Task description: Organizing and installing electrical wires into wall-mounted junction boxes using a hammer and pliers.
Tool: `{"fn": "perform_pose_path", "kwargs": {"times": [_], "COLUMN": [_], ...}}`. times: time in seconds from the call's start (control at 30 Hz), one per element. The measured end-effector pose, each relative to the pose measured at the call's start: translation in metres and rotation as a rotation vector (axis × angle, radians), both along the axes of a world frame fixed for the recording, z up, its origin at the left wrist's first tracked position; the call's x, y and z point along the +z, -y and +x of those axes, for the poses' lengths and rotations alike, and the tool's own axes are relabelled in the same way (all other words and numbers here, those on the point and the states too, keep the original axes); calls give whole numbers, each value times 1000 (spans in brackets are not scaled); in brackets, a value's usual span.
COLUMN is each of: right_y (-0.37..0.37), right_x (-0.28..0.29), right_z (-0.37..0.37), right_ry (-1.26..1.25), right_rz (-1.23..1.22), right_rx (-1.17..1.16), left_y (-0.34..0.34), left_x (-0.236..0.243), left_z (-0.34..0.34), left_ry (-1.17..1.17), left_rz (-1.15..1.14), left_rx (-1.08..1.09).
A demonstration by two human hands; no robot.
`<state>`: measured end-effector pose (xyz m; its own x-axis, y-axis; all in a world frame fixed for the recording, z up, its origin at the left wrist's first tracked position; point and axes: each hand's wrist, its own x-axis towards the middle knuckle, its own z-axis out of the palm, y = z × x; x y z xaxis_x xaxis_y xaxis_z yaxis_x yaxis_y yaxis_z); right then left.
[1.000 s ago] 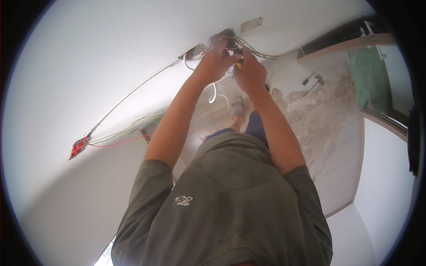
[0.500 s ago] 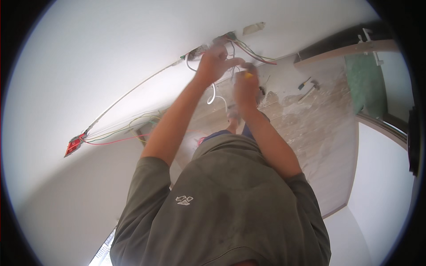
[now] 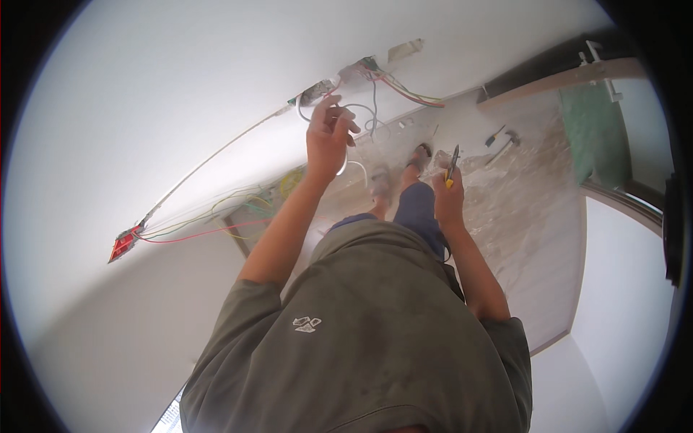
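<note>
My left hand (image 3: 330, 137) is raised beside the wall opening, its fingers loosely bent and apart. A thin red wire and a grey cable (image 3: 374, 105) run close by its fingertips; whether they touch is unclear. Lower and to the right, my right hand (image 3: 449, 198) is closed around pliers (image 3: 452, 169) with yellow on the handles and dark jaws pointing up. Green, yellow and red wires (image 3: 411, 92) hang out of the wall box (image 3: 361, 68). A white cable (image 3: 354, 164) curls below my left hand.
At the left, a red wall box (image 3: 126, 242) has long wires running from it toward a yellow-green bundle (image 3: 289, 184). A hammer (image 3: 504, 146) and a small green-handled tool (image 3: 494, 136) lie on the dusty floor (image 3: 520, 195). Green sheeting (image 3: 595, 137) hangs at the right.
My hands have separated. The right hand has dropped down and right, away from the wires, with the pliers; the left has moved slightly down and left from the wall box.
</note>
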<state>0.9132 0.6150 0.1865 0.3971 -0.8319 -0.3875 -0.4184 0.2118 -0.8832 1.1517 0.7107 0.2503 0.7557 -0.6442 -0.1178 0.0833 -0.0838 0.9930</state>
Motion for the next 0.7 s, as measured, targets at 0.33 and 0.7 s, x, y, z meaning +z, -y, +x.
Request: {"fn": "perform_pose_path", "kwargs": {"times": [0.33,0.7], "right_y": [-6,-21], "right_x": [11,7], "right_z": [3,-5], "right_ry": [13,-18], "right_rz": [-85,-297], "right_rx": [150,275], "left_y": [14,65], "left_x": [8,8], "left_z": [-3,10], "left_ry": [-117,1148], "left_rz": [111,274], "left_rx": [149,-136]}}
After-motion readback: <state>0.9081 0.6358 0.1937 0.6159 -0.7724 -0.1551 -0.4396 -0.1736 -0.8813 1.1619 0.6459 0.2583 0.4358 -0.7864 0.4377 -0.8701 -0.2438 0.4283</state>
